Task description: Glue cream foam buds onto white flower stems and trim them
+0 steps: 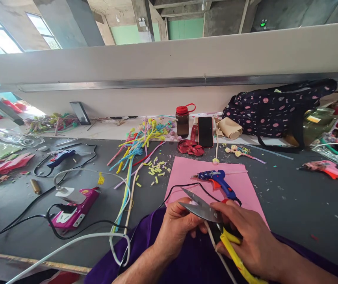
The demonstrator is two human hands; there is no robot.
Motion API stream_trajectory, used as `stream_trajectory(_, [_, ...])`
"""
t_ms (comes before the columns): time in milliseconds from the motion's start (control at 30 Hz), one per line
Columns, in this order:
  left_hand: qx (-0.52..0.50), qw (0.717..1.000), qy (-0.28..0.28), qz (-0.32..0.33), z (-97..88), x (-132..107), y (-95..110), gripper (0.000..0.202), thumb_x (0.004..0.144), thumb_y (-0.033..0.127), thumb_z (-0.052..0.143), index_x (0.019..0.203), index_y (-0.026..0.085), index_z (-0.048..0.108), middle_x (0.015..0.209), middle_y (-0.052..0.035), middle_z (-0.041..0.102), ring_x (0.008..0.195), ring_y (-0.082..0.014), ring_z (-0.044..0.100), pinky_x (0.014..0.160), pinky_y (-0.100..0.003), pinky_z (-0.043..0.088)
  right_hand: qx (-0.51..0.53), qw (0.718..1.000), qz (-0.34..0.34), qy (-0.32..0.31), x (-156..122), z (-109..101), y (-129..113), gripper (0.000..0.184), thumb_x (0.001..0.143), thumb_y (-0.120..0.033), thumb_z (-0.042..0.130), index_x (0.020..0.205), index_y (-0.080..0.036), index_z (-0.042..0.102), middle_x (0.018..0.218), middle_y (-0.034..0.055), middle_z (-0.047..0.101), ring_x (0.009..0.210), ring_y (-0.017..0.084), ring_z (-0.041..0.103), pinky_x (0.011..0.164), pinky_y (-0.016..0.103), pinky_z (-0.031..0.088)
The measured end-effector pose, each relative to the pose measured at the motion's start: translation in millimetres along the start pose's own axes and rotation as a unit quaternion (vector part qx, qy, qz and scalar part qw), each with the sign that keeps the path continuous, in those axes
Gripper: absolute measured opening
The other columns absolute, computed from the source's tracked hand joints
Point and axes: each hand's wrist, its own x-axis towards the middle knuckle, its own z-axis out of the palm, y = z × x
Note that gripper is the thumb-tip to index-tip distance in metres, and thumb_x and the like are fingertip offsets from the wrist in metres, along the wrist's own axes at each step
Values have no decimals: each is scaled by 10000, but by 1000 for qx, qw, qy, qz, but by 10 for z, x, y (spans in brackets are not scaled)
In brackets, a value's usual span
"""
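My right hand (pixel 250 236) grips a pair of scissors (pixel 208 213) with yellow-wrapped handles, the metal blades apart and pointing left. My left hand (pixel 175 225) is closed, its fingers pinching a cream cord (pixel 216 244) that trails down below the scissors. A small pale pinkish tuft (pixel 193 202) shows between the blades, by my left fingertips; its shape is partly hidden. Just beyond my hands, a blue glue gun (pixel 218 179) with an orange trigger lies on a pink sheet (pixel 183 169).
Left of the sheet lie cut yellow pieces (pixel 155 169) and a heap of coloured fuzzy stems (pixel 142 138). A magenta power strip (pixel 74 213) with cables lies further left. Behind stand a bottle (pixel 182 124), a phone (pixel 205 132) and a patterned bag (pixel 263 114). A pink glue gun (pixel 334 171) lies right.
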Motion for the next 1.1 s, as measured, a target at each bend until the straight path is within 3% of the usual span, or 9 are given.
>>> stream_trajectory(800, [13, 1000, -2, -8, -18, -14, -4, 133, 719, 232, 684, 710, 117, 618, 568, -34, 655, 482, -101, 589, 379, -127, 358, 16, 1000, 14, -19, -34, 11, 51, 536, 780, -266, 624, 1249, -244, 365, 1007, 41, 580, 865, 196, 555, 757, 307, 434])
stream_trajectory(1100, [23, 1000, -3, -17, -17, -13, 10, 144, 716, 241, 689, 714, 115, 619, 567, -29, 651, 481, -99, 594, 372, -121, 354, 41, 998, 3, -40, -12, -1, 78, 503, 798, -299, 600, 1236, -245, 360, 949, 27, 589, 813, 193, 550, 696, 292, 410])
